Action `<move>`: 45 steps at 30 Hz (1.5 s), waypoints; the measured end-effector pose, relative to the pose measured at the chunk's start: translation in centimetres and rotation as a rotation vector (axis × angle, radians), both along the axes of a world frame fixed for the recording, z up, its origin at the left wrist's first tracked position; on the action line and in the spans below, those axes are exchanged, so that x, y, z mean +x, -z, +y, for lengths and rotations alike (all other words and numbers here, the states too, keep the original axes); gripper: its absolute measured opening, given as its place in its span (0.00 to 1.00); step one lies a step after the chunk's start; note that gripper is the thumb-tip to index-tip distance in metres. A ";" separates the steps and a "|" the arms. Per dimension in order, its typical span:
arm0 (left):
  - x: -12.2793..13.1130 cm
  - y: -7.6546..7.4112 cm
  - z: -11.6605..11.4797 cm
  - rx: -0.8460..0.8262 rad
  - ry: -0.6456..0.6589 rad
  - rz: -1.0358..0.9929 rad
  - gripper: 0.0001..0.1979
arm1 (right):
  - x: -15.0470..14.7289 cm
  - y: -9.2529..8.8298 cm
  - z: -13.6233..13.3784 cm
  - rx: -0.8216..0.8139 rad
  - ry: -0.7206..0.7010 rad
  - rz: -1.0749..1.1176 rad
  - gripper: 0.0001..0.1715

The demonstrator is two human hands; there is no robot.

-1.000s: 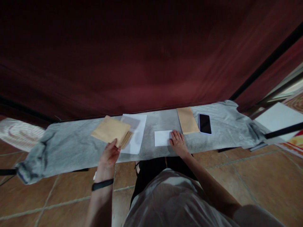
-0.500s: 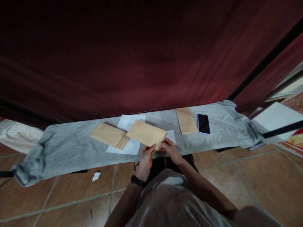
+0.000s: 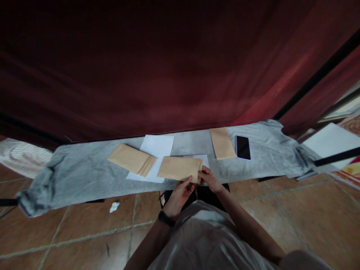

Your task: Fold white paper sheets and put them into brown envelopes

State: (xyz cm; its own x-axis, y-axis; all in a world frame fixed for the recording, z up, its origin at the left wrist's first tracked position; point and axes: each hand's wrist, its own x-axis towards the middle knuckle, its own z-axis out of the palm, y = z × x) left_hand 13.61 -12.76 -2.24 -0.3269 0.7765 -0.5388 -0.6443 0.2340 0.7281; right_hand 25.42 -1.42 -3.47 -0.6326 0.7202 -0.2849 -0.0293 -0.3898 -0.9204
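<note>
Between my two hands is a brown paper envelope [image 3: 177,168], held low over the near edge of the cloth. My left hand [image 3: 182,193] pinches its lower edge, thumb on top. At its right end, my right hand [image 3: 209,179] closes on the flap. A stack of brown envelopes [image 3: 129,159] lies to the left, fanned at its right end. White paper sheets [image 3: 159,144] lie partly under the stack. Another white sheet [image 3: 204,159] shows behind the held envelope.
Grey cloth [image 3: 84,168] covers the narrow bench. To the right lie a single brown envelope [image 3: 222,143] and a phone [image 3: 243,147] with a dark screen. A dark red curtain [image 3: 168,93] hangs behind. A white scrap [image 3: 114,206] lies on the tiled floor.
The envelope in my hands has turned level and come down and right, away from the stack. Both hands have shifted slightly right and lower.
</note>
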 end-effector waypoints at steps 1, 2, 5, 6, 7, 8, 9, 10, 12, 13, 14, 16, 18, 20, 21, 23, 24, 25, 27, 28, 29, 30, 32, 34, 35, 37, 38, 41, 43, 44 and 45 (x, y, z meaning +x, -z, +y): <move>0.2 -0.1 -0.4 0.005 0.052 -0.022 0.18 | 0.2 0.1 0.3 0.068 0.001 -0.017 0.20; 0.4 -0.2 -0.8 0.000 0.128 -0.029 0.18 | 0.4 0.3 0.5 0.144 0.010 -0.042 0.18; 0.6 -0.8 -1.4 -0.031 0.360 0.230 0.17 | 0.9 0.5 1.1 0.298 0.041 -0.121 0.13; 0.5 -1.2 -1.3 -0.018 0.387 0.431 0.16 | 1.0 0.6 1.2 0.323 0.031 -0.127 0.13; 0.3 -1.6 -1.1 0.010 0.391 0.674 0.16 | 1.2 0.7 1.3 0.340 0.016 -0.117 0.14; -0.1 -2.2 -0.7 0.053 0.371 0.943 0.17 | 1.3 0.7 1.3 0.354 0.000 -0.092 0.15; -0.6 -2.8 -0.3 0.098 0.371 1.207 0.24 | 1.4 0.7 1.3 0.365 -0.011 -0.062 0.15; -1.1 -3.4 0.2 0.122 0.413 1.433 0.33 | 1.5 0.7 1.3 0.372 -0.020 -0.034 0.16; -2.3 -4.1 1.1 0.131 0.554 1.728 0.51 | 1.6 0.7 1.2 0.371 -0.044 -0.004 0.17; -2.8 -4.3 1.5 0.124 0.628 1.807 0.58 | 1.7 0.7 1.2 0.370 -0.059 -0.002 0.17; -3.3 -4.3 1.8 0.117 0.695 1.853 0.62 | 1.7 0.7 1.1 0.372 -0.071 -0.006 0.18; -4.1 -3.9 2.2 0.117 0.797 1.887 0.67 | 1.9 0.7 1.1 0.376 -0.082 -0.016 0.17; -4.5 -3.3 2.4 0.138 0.851 1.897 0.66 | 2.1 0.6 1.0 0.379 -0.081 -0.014 0.16; -4.6 -3.0 2.5 0.166 0.872 1.907 0.63 | 2.3 0.7 1.0 0.382 -0.076 -0.015 0.15; -4.5 -3.1 2.5 0.179 0.874 1.916 0.61 | 2.4 0.8 0.9 0.385 -0.069 -0.023 0.15; -4.4 -3.5 2.5 0.197 0.866 1.949 0.58 | 2.6 1.1 0.9 0.380 -0.037 -0.068 0.16; -4.3 -3.8 2.6 0.204 0.863 1.971 0.56 | 2.6 1.4 1.0 0.365 -0.024 -0.110 0.17; -4.2 -4.1 2.6 0.209 0.860 1.996 0.54 | 2.7 1.6 1.0 0.347 -0.016 -0.162 0.18; -4.0 -4.6 2.6 0.212 0.862 2.044 0.52 | 2.9 2.1 1.0 0.323 -0.014 -0.268 0.18; -3.9 -4.8 2.6 0.209 0.865 2.062 0.52 | 3.0 2.2 1.1 0.333 -0.016 -0.312 0.18; -3.8 -4.9 2.6 0.204 0.868 2.075 0.51 | 3.1 2.3 1.1 0.367 -0.010 -0.353 0.18; -3.7 -5.0 2.6 0.195 0.869 2.082 0.52 | 3.3 2.2 1.1 0.427 0.015 -0.393 0.17; -3.6 -4.9 2.7 0.175 0.864 2.083 0.52 | 3.7 1.6 1.2 0.598 0.120 -0.466 0.16; -3.5 -4.7 2.8 0.157 0.850 2.069 0.52 | 4.1 0.6 1.2 0.755 0.255 -0.503 0.17; -3.5 -4.6 2.8 0.154 0.842 2.058 0.52 | 4.3 0.1 1.2 0.799 0.289 -0.495 0.17; -3.5 -4.4 2.9 0.162 0.834 2.035 0.51 | 4.7 -1.1 1.2 0.791 0.231 -0.431 0.16; -3.5 -4.3 2.9 0.169 0.832 2.026 0.51 | 4.8 -1.7 1.2 0.756 0.151 -0.393 0.16; -3.4 -3.9 2.9 0.169 0.832 2.004 0.52 | 5.2 -3.1 1.3 0.694 -0.019 -0.356 0.17; -3.4 -3.6 2.8 0.156 0.826 1.987 0.53 | 5.4 -3.8 1.4 0.677 -0.021 -0.380 0.18; -3.3 -3.5 2.8 0.157 0.822 1.979 0.53 | 5.4 -4.1 1.4 0.644 -0.043 -0.373 0.18; -3.3 -3.4 2.8 0.164 0.818 1.973 0.53 | 5.3 -4.4 1.4 0.592 -0.091 -0.339 0.19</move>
